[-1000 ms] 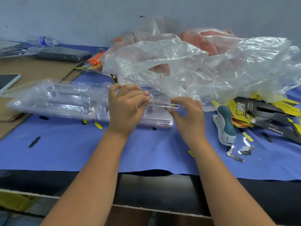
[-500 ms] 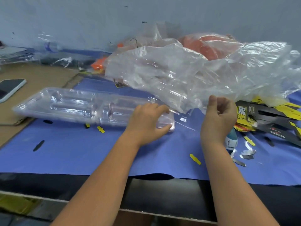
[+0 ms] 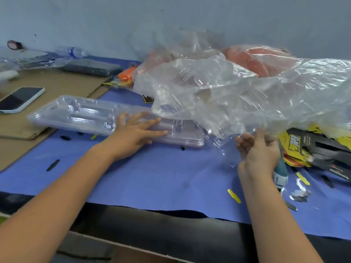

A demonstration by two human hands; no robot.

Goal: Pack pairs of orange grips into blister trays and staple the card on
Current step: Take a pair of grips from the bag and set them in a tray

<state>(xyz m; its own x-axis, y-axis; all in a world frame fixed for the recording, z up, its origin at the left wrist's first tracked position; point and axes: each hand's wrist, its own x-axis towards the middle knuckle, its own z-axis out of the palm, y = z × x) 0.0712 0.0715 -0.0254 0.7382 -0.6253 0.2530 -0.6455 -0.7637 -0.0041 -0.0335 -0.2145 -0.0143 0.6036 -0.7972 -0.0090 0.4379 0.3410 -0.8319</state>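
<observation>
— What is seen of the bench?

— A blue cloth point(image 3: 152, 177) is spread over the bench against a grey-blue wall, and a stack of clear blister trays point(image 3: 79, 114) is laid on it. All places are given from that stack.

— How is the left hand point(image 3: 136, 133) placed?

— It is laid flat on the stack's right half, with the fingers straight and spread; nothing is gripped by it.

— And the right hand point(image 3: 260, 150)?

— It is raised well to the right of the stack, palm turned inward. The lower edge of a large crumpled clear plastic bag point(image 3: 247, 95) is met by its fingers, and a single clear tray point(image 3: 224, 143) appears to hang at its left side. Whether the bag or the tray is pinched cannot be told, as the clear plastic is blurred.

— Where are the orange grips?

— A mass of orange grips point(image 3: 264, 59) is seen through the bag, behind and right of the stack. A smaller orange piece point(image 3: 126, 74) is lying behind the stack.

— What else is laid out?

— Yellow-and-black cards point(image 3: 313, 147) are heaped far right of the stack, beyond the right hand. A teal-handled stapler point(image 3: 280, 174) is partly hidden by that wrist. A phone point(image 3: 19, 99) is resting on brown cardboard point(image 3: 57, 86) to the stack's left.
</observation>
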